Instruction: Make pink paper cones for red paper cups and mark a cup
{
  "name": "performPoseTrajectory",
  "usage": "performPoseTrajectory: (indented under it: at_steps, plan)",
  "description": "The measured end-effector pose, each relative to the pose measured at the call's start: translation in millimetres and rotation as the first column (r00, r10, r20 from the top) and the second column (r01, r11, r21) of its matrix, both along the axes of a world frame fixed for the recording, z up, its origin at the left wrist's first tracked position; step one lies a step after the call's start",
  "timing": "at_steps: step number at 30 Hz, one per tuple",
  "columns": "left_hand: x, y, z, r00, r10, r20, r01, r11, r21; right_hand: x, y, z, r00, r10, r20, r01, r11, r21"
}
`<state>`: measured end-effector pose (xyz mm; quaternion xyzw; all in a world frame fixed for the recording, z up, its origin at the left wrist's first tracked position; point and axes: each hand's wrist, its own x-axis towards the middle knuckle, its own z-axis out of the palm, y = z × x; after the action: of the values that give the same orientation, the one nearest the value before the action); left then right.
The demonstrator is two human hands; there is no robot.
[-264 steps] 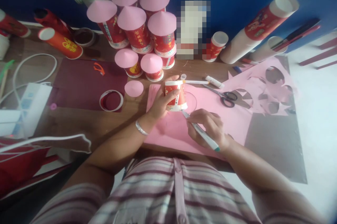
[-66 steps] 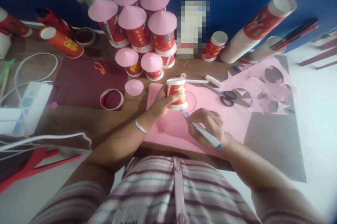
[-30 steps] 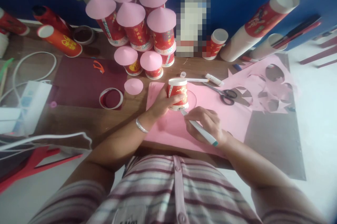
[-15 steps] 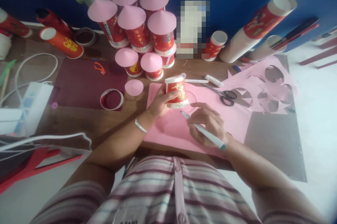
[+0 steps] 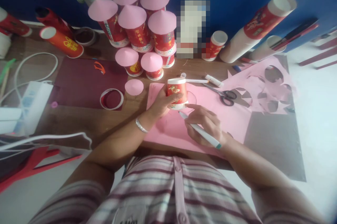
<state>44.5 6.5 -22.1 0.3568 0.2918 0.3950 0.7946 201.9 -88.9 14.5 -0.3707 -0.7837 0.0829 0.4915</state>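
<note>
My left hand (image 5: 160, 103) grips a red paper cup (image 5: 177, 92) that stands upside down on a pink paper sheet (image 5: 226, 112). My right hand (image 5: 205, 126) holds a white marker pen (image 5: 201, 132) with a green end, its tip close to the cup's rim at the lower right. A faint drawn circle shows on the paper just right of the cup.
Several red cups with pink cone lids (image 5: 139, 24) stand stacked at the back. Scissors (image 5: 223, 96), a glue stick (image 5: 213, 80), a loose pink cone (image 5: 134, 87) and a tape ring (image 5: 111, 99) lie nearby. Cup stacks (image 5: 259, 24) lean at right; cut pink scraps (image 5: 271, 87) lie far right.
Half a second ago the cup was lifted and tilted; now it stands flat on the pink paper again, slightly shifted. The pen tip has come back to the cup's rim.
</note>
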Motion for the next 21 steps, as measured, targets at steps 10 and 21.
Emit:
performPoseTrajectory:
  at_steps: [10,21]
  plan:
    - [-2.5,2.2,1.8,0.999,-0.011,0.049,0.01,0.999,0.032,4.6,-2.1,1.8,0.993,-0.109,0.045,0.11,0.993,-0.03]
    - [-2.5,1.0,4.3,0.999,-0.027,0.043,0.024,0.998,0.057,3.4,-0.8,2.4,0.994,-0.099,0.046,0.101,0.994,-0.049]
